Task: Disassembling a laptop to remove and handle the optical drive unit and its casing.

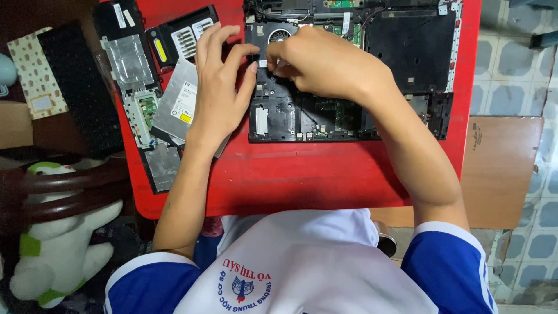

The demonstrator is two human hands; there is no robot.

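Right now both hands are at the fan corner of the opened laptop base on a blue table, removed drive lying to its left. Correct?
Not quite: the table is red, not blue, as the head view shows. The rest holds: the left hand and right hand meet at the fan corner of the opened laptop base, and the removed drive lies to its left.

Lighting: bright, even, diffuse daylight; soft shadows beneath forearms on red bench [325, 174]. Focus: sharp centre; mild softness at edges.

A red table [325, 180] stands on a pale tiled floor [511, 75]; a brown board [500, 168] lies right of it, a dark wooden chair [64, 192] left.
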